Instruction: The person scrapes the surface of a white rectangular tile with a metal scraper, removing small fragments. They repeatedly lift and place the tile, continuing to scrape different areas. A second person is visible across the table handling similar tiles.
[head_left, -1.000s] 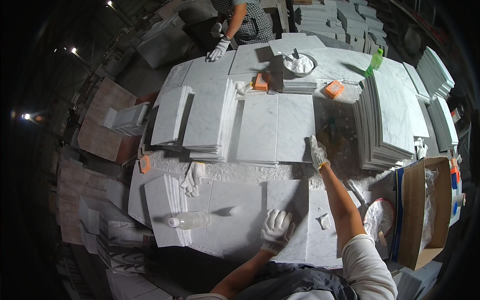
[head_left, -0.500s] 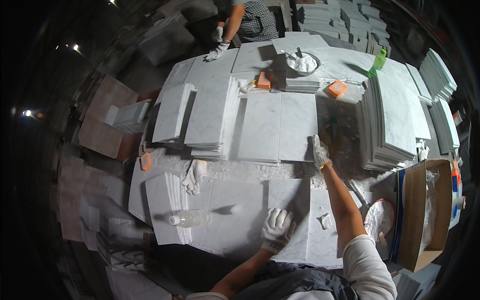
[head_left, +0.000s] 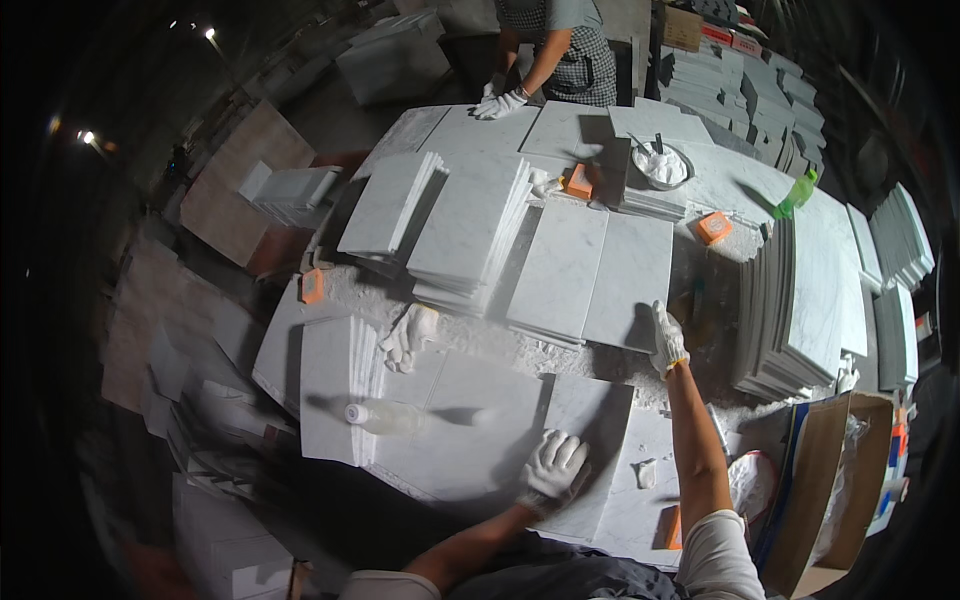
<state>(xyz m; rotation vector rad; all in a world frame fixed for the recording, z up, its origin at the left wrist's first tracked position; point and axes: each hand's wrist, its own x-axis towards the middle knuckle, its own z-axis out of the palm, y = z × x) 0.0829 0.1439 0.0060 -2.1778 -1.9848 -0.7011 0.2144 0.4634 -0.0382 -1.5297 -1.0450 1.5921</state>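
Note:
My left hand (head_left: 556, 467), in a white knit glove, rests with bent, parted fingers on a grey-white marble tile (head_left: 592, 400) at the near side of the table. My right hand (head_left: 668, 342), gloved the same way, is stretched forward with its fingers extended and nothing in them. It is beside the near right corner of a pale veined tile (head_left: 632, 280), with a narrow shadow on the tile next to the fingers. Another tile (head_left: 558, 262) lies against that one on its left. A small white scrap (head_left: 646, 473) sits to the right of my left hand.
Tile stacks stand at left (head_left: 468, 225) and right (head_left: 795, 305). A capped bottle (head_left: 385, 416), loose gloves (head_left: 408, 338), orange blocks (head_left: 714, 227), a bowl of white paste (head_left: 663, 165) and a green bottle (head_left: 796, 194) lie about. A cardboard box (head_left: 830, 490) is at right. Across the table a gloved co-worker (head_left: 545, 60) leans over a tile.
The whole view has shifted and tilted. My right hand has come slightly away from the tile's right edge. My left hand stays on its tile. An orange block now shows beside my right forearm.

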